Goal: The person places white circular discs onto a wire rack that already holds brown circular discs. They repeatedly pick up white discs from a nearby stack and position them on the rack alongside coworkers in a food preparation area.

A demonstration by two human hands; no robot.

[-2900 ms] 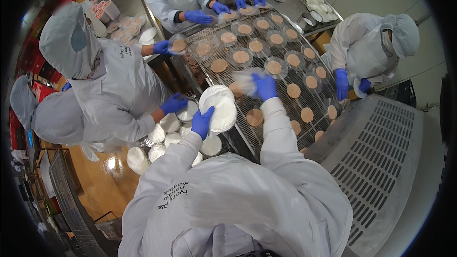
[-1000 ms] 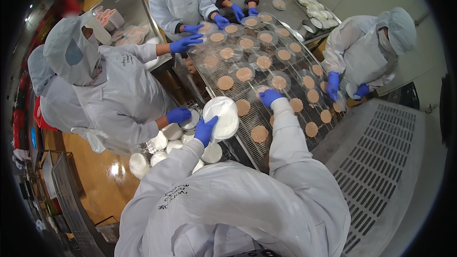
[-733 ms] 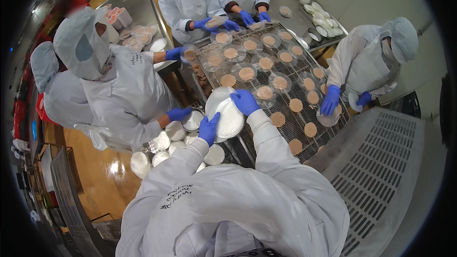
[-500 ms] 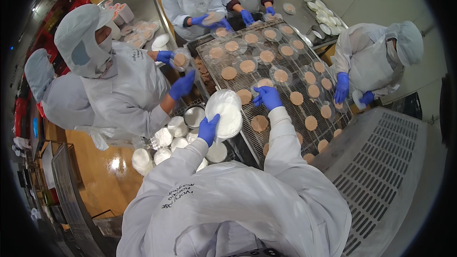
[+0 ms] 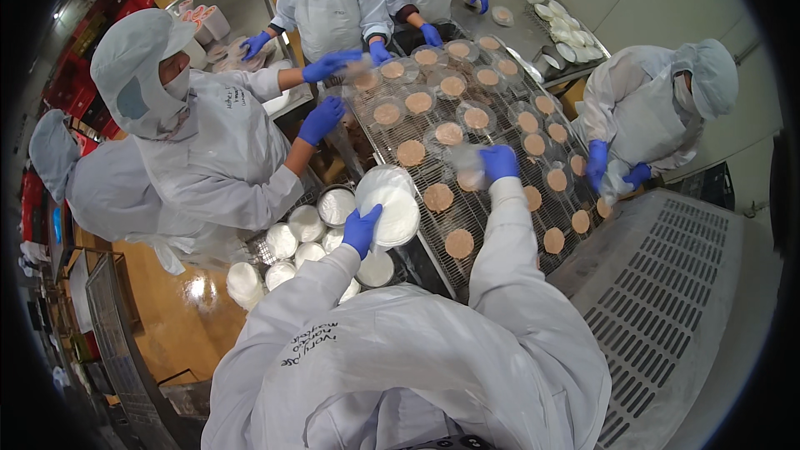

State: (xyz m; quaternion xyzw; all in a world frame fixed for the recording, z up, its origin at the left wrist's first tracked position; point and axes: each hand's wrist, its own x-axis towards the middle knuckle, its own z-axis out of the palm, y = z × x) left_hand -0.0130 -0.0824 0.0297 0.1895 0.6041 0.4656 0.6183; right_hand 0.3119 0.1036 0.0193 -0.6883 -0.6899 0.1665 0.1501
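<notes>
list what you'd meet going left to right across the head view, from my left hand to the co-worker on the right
Left hand → the stack of round white discs it holds → the lower-left patty → right hand → the co-worker on the right.

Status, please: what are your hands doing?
Left hand: gripping round white sheets. Right hand: over wire mesh, seemingly holding blurred pale sheet. Other workers' gloved hands: apart from both.

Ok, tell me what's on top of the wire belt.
Round brown-pink patties lie on the wire belt, some with clear round sheets. What lies directly beneath the right hand and sleeve is covered.
</notes>
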